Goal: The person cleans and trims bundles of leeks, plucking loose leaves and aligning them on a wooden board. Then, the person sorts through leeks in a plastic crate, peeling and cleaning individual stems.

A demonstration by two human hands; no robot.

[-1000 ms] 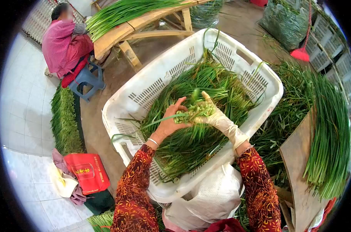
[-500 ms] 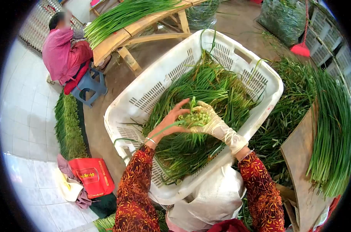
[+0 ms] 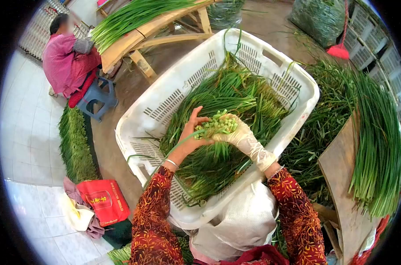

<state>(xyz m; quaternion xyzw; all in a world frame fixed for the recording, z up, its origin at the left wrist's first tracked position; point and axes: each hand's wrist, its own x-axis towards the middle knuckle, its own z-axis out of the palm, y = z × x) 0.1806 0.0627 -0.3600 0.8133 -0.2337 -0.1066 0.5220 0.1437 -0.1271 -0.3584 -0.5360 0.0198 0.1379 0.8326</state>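
Note:
Above the white basket, both hands are at a bunch of garlic chives [image 3: 222,123], its pale cut ends turned up toward me. My right hand [image 3: 244,139], in a thin whitish glove, is closed around the bunch from the right. From the left, my bare left hand [image 3: 189,134] grips the bunch's side, thumb below and fingers curled at the ends, one finger raised. A long green leaf [image 3: 183,141] trails from the bunch across that hand toward the wrist. Loose chives [image 3: 227,165] lie beneath both hands in the basket [image 3: 141,117].
On the right, long chives [image 3: 372,150] lie over a wooden board [image 3: 342,163], with a leafy heap [image 3: 328,92] beside it. A person [image 3: 66,62] sits on a blue stool [image 3: 99,99] by a wooden bench [image 3: 141,37]. A red bag [image 3: 105,201] rests at lower left.
The bunch has tilted, so more of its cut ends face me. My left hand has closed in on its side, and the view has shifted slightly.

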